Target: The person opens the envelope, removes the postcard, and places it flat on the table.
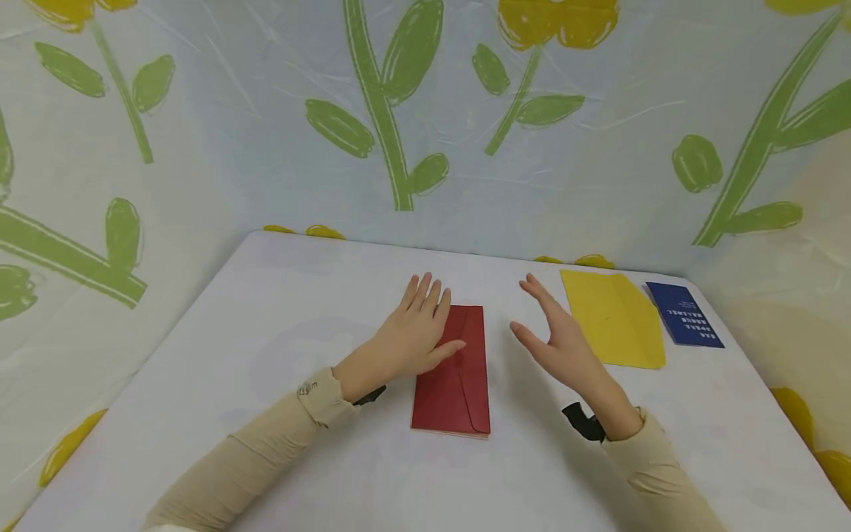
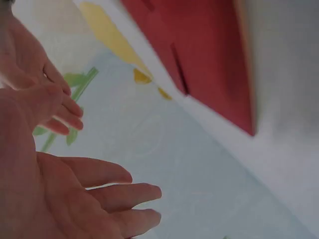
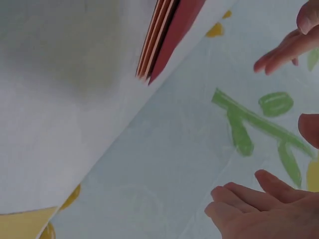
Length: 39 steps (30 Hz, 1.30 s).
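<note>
A stack of red envelopes (image 1: 462, 395) lies upright on the white table, the top one with its flap side up. My left hand (image 1: 412, 336) is over the stack's upper left part, fingers straight and thumb spread, hiding that corner. In the left wrist view, a gap shows between the left hand (image 2: 94, 194) and the red envelopes (image 2: 209, 59). To the right of the stack my right hand (image 1: 561, 347) is raised, fingers extended and thumb apart, holding nothing. Several layered edges of the envelopes (image 3: 162, 40) show in the right wrist view.
A yellow paper piece (image 1: 614, 321) with a slanted corner lies at the back right. Beside it is a dark blue card (image 1: 685, 314) with white print. A cloth with printed flowers (image 1: 266, 133) rises behind the table (image 1: 319, 473) and along its sides.
</note>
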### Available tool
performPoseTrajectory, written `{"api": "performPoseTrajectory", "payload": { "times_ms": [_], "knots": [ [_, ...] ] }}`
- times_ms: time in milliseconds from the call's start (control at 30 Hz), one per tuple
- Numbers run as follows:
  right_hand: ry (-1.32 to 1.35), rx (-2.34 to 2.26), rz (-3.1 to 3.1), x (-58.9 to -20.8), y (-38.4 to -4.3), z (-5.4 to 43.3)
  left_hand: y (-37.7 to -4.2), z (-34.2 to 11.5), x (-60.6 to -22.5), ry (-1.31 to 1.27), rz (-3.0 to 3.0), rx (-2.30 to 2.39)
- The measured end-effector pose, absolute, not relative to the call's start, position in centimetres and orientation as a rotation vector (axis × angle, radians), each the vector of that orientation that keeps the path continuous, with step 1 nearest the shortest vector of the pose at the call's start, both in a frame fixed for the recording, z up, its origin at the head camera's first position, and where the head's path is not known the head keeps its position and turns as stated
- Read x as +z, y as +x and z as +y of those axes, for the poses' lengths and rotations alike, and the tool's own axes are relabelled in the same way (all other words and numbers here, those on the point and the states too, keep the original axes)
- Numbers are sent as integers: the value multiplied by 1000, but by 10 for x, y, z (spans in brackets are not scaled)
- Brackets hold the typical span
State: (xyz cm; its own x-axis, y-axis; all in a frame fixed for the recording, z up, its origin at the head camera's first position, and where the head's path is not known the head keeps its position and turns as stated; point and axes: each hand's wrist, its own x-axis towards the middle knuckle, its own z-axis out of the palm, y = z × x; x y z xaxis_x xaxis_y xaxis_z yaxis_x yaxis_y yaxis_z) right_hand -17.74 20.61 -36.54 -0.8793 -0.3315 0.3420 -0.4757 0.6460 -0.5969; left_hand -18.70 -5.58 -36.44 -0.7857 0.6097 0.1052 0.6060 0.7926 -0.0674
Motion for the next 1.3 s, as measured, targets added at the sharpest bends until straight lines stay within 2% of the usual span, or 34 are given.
{"api": "performPoseTrajectory", "payload": {
  "times_ms": [233, 500, 733, 1300],
  "knots": [
    [742, 1095, -2905, -380, -167, 182, -175, -64, -395, -1081, -3069, -125],
    [834, 1114, -3193, -398, -152, 157, -167, -68, -410, -1147, -3189, -141],
    [829, 903, -3327, -405, -145, 146, -164, -68, -416, -1135, -3229, -202],
    [842, 836, -3325, -409, -142, 144, -165, -66, -419, -1101, -3253, -200]
  ]
}}
